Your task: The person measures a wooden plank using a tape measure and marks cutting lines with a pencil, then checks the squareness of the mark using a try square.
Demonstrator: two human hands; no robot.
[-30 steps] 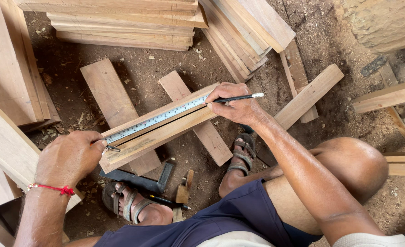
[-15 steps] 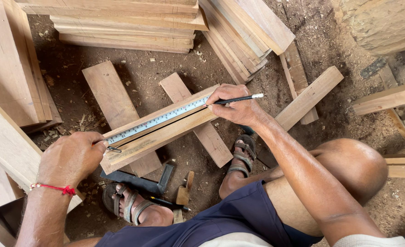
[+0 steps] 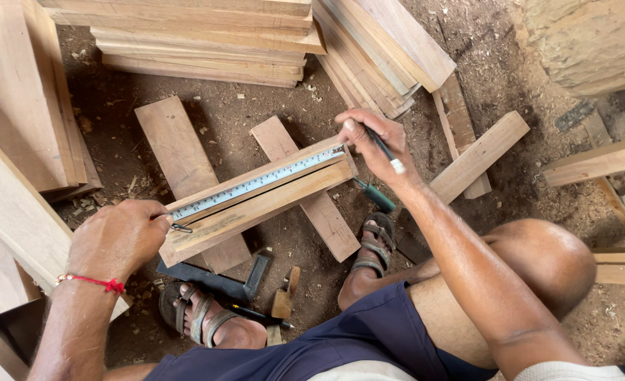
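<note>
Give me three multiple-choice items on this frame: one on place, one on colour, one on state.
1. Where does the steel measuring tape lie?
A. Along the light wooden plank between the hands
B. On the stacked boards at the top
C. Coiled on the dirt floor

2. What colour is the thread band on the left wrist?
A. Blue
B. Red
C. White

3. What is the right hand doing?
A. Resting open on the knee
B. Gripping a sandal
C. Holding a dark pencil at the plank's far end

Answers:
1 A, the tape runs stretched along the plank's top edge, pinned by the left hand at the near end.
2 B, the band shows red against the wrist.
3 C, the fingers close round the pencil beside the tape's far end.
</note>
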